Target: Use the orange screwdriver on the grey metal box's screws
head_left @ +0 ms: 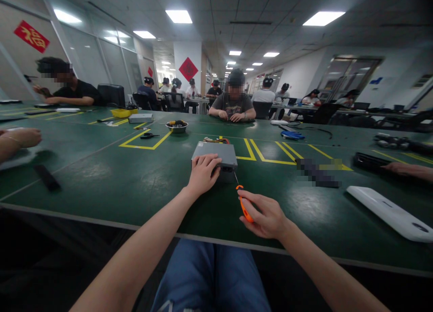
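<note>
A grey metal computer power supply unit (225, 152) lies on the green table before me, with coloured cables at its far side. My left hand (204, 174) grips its near left part, fingers over the top and thumb by the front edge. In my right hand (265, 213) is a screwdriver (246, 210) with an orange and black handle, held between thumb and fingers. Its thin shaft points up and away to the unit's near right corner. Whether the tip touches a screw there is too small to tell.
Yellow tape lines mark the green table (162, 199). Beyond the unit stand a metal bowl (177, 126), a yellow tray (124, 112) and another grey box (140, 118). A white casing (389, 213) lies to the right, a dark bar (46, 177) left. Co-workers' hands show at both sides.
</note>
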Tool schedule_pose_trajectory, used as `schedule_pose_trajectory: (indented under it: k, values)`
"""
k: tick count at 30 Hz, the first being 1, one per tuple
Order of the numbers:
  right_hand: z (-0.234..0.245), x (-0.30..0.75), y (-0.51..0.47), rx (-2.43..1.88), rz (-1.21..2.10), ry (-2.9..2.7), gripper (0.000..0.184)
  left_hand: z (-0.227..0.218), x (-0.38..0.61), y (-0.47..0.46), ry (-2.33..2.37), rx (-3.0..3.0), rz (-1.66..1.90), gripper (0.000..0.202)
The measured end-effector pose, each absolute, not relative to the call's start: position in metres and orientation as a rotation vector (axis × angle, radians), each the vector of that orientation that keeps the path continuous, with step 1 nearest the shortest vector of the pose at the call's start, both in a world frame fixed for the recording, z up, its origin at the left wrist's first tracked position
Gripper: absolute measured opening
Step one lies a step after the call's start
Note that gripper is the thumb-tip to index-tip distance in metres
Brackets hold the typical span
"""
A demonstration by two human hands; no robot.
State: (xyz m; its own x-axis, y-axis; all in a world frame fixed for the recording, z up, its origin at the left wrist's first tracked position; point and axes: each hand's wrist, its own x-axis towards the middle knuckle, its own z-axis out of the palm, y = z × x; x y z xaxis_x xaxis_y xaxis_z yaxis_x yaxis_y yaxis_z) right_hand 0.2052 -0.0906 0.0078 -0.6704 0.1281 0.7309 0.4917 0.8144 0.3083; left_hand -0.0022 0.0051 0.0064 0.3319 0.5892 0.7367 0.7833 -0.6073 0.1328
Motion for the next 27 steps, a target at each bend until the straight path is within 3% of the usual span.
schedule_pose_trajectory:
  k: [16, 22, 27]
  values:
    - [0.008, 0.201, -0.093, -0.476, -0.664, -2.343, 0.027, 0.006, -0.002, 0.005, -1.245, -2.345, -1.137, 0.026]
    - [-0.001, 0.204, -0.091, -0.494, -0.426, -2.332, 0.045, 0.006, -0.002, 0.006, -1.245, -2.344, -1.136, 0.025]
    - [-0.002, 0.202, -0.092, -0.482, -0.439, -2.341, 0.034, 0.005, -0.002, 0.006, -1.244, -2.347, -1.128, 0.026]
